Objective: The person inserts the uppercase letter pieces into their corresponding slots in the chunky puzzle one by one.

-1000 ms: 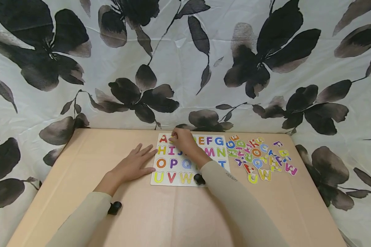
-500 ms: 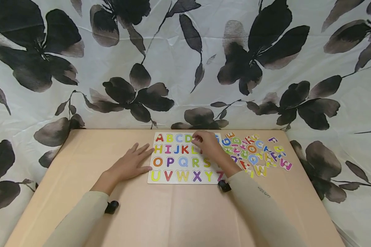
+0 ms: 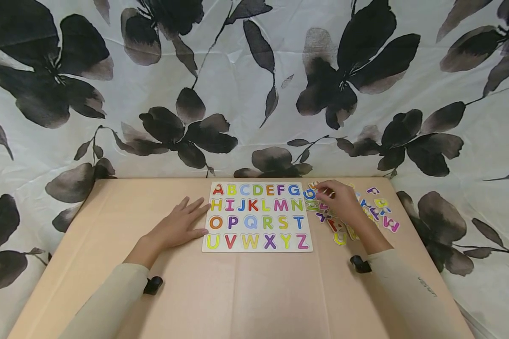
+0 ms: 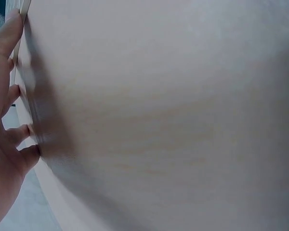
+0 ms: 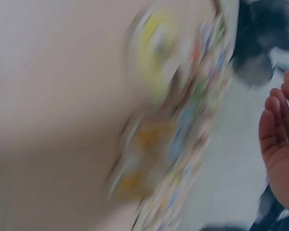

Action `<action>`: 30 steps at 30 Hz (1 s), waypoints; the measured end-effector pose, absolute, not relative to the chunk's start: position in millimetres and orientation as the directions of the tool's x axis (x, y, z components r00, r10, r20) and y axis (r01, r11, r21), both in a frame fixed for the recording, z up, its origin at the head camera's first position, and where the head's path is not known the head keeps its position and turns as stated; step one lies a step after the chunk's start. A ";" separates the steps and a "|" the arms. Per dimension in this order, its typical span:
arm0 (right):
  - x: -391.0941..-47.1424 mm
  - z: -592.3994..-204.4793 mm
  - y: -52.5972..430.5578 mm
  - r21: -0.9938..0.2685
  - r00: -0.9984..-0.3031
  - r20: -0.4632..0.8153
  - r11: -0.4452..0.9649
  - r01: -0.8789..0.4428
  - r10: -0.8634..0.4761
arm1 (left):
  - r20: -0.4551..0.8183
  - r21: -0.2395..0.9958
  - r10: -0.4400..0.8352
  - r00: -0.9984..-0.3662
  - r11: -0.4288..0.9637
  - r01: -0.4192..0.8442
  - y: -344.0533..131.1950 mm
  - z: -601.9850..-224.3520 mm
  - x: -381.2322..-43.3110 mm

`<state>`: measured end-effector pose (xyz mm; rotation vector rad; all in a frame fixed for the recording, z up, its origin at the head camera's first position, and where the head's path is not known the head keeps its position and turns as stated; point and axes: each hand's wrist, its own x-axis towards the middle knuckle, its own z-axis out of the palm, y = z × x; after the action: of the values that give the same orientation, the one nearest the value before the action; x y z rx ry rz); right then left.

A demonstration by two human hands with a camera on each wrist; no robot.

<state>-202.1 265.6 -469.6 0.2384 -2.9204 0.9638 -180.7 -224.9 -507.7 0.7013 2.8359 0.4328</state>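
A white alphabet board [image 3: 258, 230] with rows of coloured capital letters lies flat on the table. My left hand [image 3: 176, 226] rests at its left edge with fingers spread; in the left wrist view the fingertips [image 4: 32, 153] touch down along that edge. Over the loose letter pieces right of the board hangs my right hand [image 3: 341, 200], its fingers loosely bent. No piece shows in it, and in the right wrist view the hand [image 5: 282, 139] is clear of the blurred letters. It hides several pieces in the head view.
Among the loose letters are a yellow U [image 3: 340, 239], a pink W [image 3: 391, 224] and a purple X [image 3: 323, 217]. The beige tabletop [image 3: 254, 296] reaches back to a white cloth [image 3: 246, 80] with dark flowers.
My right hand has moved from the board's top row, near the B, rightward to above the loose letters, uncovering the board. The left hand stays at the board's edge. The head view has shifted slightly.
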 end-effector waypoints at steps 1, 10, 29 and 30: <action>-200.0 -471.0 276.1 -0.580 -0.988 0.099 0.801 -0.151 -0.115 | -0.112 0.322 0.479 -0.871 0.846 0.424 -224.8 -507.9 -180.2; -189.3 -487.9 363.3 -0.540 -0.989 0.151 0.838 -0.077 0.007 | -0.114 0.330 0.477 -0.872 0.846 0.420 -226.8 -509.6 -179.7; -187.5 -502.6 437.4 -0.439 -0.959 -0.101 0.854 0.281 0.264 | -0.105 0.327 0.479 -0.871 0.844 0.425 -226.2 -509.8 -180.4; -187.9 -503.9 438.0 -0.434 -0.956 -0.111 0.853 0.291 0.270 | -0.105 0.328 0.479 -0.871 0.844 0.425 -226.1 -509.7 -180.3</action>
<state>-187.9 438.0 -503.9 -0.4653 -3.0678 0.7299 -180.3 -226.1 -509.7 0.7026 2.8390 0.4419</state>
